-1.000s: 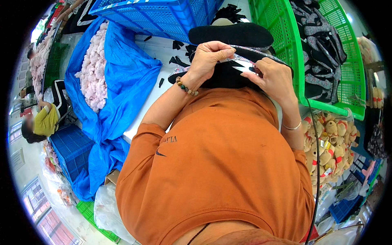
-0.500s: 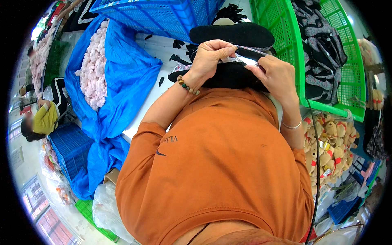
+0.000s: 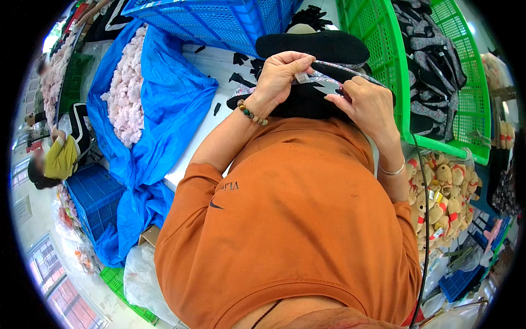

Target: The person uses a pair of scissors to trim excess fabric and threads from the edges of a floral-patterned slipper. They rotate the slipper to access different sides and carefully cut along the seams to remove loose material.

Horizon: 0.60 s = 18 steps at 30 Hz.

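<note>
Strip: narrow grey-patterned fabric strip [image 3: 333, 65], over the near edge of the white surface [image 3: 204, 123], above a soft black cloth piece [image 3: 309, 105].
Left grip: thumb and forefinger of left hand [image 3: 278, 77] together, clamped on the strip.
Right grip: right hand [image 3: 368, 104] at the patterned edging, fingers curled; whether clamped on it, cannot tell.
Past the fingertips: long, round-ended black fuzzy cloth [image 3: 315, 46]; small black scraps [image 3: 239, 58] to its left.
Toward far edge: blue slatted plastic crate [image 3: 208, 24].
Toward right edge: green lattice plastic crate [image 3: 378, 38], black and grey-patterned pieces [image 3: 435, 77] inside; its wall crowds the right hand's side.
Left edge: crumpled blue plastic sheet [image 3: 164, 109] around pale pink fluffy heap [image 3: 125, 88].
Nearer, right: tan plush toys [image 3: 446, 186]; thin black cord [image 3: 426, 219] hanging before them.
</note>
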### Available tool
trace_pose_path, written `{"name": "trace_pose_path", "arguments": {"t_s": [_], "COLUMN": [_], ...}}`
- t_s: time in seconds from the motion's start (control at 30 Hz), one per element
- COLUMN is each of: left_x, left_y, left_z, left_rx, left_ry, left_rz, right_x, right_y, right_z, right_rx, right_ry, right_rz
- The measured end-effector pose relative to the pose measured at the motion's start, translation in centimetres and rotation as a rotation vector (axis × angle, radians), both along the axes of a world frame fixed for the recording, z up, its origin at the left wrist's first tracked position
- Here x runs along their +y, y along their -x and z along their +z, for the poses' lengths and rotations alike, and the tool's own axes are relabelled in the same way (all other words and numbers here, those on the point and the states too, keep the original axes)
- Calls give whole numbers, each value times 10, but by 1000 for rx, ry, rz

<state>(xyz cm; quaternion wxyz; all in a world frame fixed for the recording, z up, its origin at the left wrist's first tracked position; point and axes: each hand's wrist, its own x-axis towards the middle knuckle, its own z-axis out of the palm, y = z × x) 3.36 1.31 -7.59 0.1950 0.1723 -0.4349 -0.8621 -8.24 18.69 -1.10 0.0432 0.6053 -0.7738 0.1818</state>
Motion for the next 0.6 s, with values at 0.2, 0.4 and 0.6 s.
{"name": "trace_pose_path", "arguments": {"t_s": [0.2,0.4,0.6], "left_x": [-1,-1,0], "left_y": [0,1,2], "left_z": [-1,-1,-2], "left_rx": [-17,-12,13], "left_ry": [-4,-18,6], "left_rz": [-5,-9,-13], "right_x": [-2,-2,-2], "right_y": [2,-1,-1], "right_z": [-4,-2,-6], "right_rx": [3,-13,4], "right_ry": [25,30,-5], "right_rz": [15,17,10]}}
